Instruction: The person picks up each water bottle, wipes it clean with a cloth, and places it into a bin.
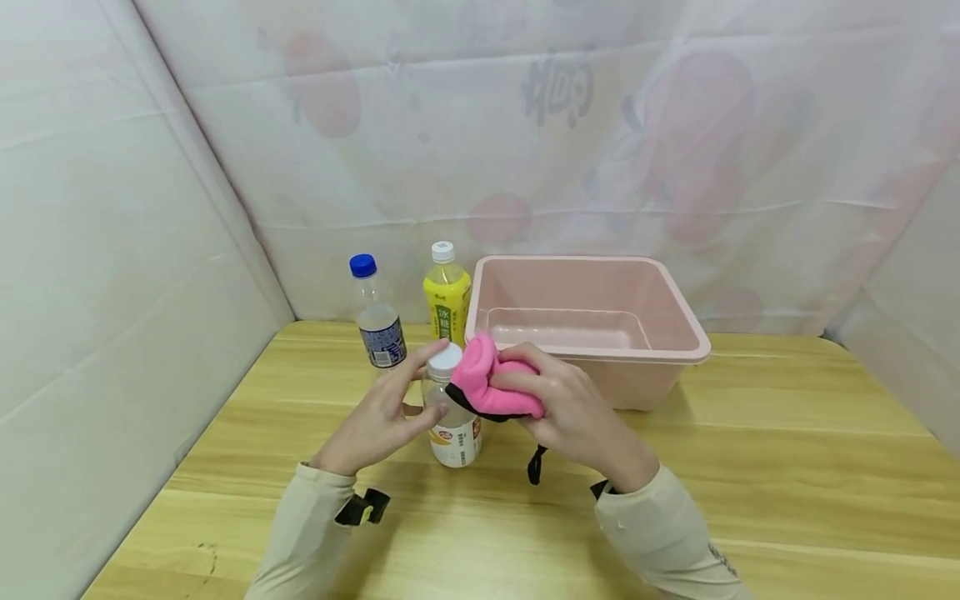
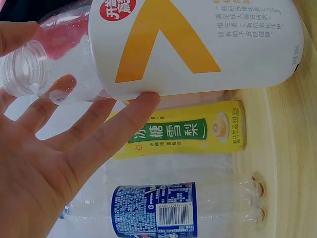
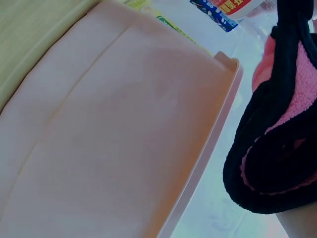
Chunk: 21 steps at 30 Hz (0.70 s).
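A clear plastic bottle with a white cap and a white label stands on the table. My left hand holds it around the neck and shoulder, thumb in front and index finger at the cap. In the left wrist view, the fingers spread along the bottle. My right hand grips a folded pink fleecy cloth with black edging, right at the bottle's neck. A black loop hangs below the cloth. In the right wrist view, the rolled cloth hides most of the hand.
Behind the left hand stand a blue-capped bottle and a yellow-labelled drink bottle. A pink plastic basin sits behind the right hand. Printed fabric encloses the wooden table at the back and sides.
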Each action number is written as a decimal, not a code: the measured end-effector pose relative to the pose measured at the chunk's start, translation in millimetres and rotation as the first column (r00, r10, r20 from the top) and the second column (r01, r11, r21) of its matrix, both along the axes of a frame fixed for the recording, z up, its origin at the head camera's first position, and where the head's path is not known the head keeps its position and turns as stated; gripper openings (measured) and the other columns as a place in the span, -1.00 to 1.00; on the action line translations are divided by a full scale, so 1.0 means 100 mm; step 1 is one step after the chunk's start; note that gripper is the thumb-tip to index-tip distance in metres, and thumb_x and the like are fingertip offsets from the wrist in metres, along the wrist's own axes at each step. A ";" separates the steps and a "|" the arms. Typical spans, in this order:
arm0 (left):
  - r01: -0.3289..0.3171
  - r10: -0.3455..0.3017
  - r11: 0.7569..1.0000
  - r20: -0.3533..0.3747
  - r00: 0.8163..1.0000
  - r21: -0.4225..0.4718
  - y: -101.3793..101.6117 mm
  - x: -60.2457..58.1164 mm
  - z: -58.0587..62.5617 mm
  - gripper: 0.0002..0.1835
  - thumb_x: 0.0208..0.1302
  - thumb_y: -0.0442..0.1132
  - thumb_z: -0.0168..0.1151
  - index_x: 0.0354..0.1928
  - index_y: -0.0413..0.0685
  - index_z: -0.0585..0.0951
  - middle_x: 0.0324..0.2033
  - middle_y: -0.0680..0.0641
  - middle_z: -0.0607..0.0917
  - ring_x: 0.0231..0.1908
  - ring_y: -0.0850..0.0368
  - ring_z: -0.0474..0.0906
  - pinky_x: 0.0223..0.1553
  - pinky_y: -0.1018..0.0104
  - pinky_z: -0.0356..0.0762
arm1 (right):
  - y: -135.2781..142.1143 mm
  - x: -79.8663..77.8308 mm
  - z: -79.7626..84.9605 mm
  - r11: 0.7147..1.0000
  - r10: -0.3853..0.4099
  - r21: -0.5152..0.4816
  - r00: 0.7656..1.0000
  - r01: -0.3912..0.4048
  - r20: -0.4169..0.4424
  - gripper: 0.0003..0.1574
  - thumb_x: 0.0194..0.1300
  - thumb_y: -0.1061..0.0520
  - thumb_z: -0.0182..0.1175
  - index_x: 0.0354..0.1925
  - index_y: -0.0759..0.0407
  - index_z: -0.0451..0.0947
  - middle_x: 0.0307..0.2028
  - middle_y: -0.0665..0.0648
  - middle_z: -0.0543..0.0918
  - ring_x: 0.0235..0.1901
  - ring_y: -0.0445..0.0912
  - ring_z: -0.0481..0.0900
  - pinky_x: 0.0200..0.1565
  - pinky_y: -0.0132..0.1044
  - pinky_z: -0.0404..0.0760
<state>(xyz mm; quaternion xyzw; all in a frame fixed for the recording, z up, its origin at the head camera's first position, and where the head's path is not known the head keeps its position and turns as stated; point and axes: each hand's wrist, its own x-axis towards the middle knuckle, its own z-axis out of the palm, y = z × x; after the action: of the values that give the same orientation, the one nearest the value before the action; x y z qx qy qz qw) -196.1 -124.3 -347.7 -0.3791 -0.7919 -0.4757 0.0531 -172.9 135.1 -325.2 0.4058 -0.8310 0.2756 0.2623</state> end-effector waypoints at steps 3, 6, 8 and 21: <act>-0.004 0.004 1.000 -0.001 1.000 -0.003 0.00 0.00 0.00 -0.23 0.30 -0.47 0.29 0.50 -0.06 0.24 0.32 -0.25 0.46 0.17 -0.29 0.52 -0.29 0.23 0.74 | 0.02 0.00 0.01 0.999 -0.006 0.037 1.000 0.005 0.010 -0.52 -0.03 0.53 0.30 -0.22 0.04 0.70 -0.02 0.06 0.62 -0.11 -0.03 0.66 -0.11 -0.09 0.71; -0.009 0.009 1.000 -0.003 1.000 -0.002 0.00 -0.01 0.00 -0.25 0.30 -0.47 0.28 0.49 -0.07 0.24 0.31 -0.27 0.46 0.16 -0.31 0.53 -0.30 0.24 0.74 | 0.03 0.00 0.01 0.997 -0.014 0.077 1.000 0.012 0.026 -0.53 -0.05 0.53 0.31 -0.27 0.03 0.70 -0.05 0.04 0.63 -0.14 -0.04 0.66 -0.16 -0.09 0.70; -0.008 0.008 1.000 -0.001 1.000 -0.001 0.00 -0.01 -0.01 -0.25 0.30 -0.48 0.28 0.49 -0.07 0.24 0.30 -0.28 0.46 0.15 -0.32 0.53 -0.30 0.26 0.74 | 0.04 0.00 0.00 0.992 -0.030 0.126 0.998 0.022 0.064 -0.52 -0.08 0.53 0.29 -0.29 0.02 0.71 -0.08 0.02 0.64 -0.17 -0.05 0.66 -0.19 -0.12 0.69; -0.002 0.002 1.000 0.005 1.000 0.001 0.00 -0.01 0.00 -0.25 0.32 -0.47 0.28 0.49 -0.08 0.22 0.34 -0.30 0.42 0.16 -0.35 0.52 -0.28 0.24 0.74 | -0.21 0.03 -0.33 0.792 -0.205 0.609 0.954 0.031 0.218 -0.59 -0.09 0.48 0.30 -0.40 -0.01 0.75 -0.39 -0.07 0.51 -0.50 -0.18 0.37 -0.44 -0.30 0.50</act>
<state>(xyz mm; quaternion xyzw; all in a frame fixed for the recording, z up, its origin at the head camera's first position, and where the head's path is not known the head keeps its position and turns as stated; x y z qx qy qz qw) -196.6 -124.5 -347.6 -0.3770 -0.7922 -0.4770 0.0520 -169.7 114.2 -358.0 0.3728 -0.9271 0.0349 0.0203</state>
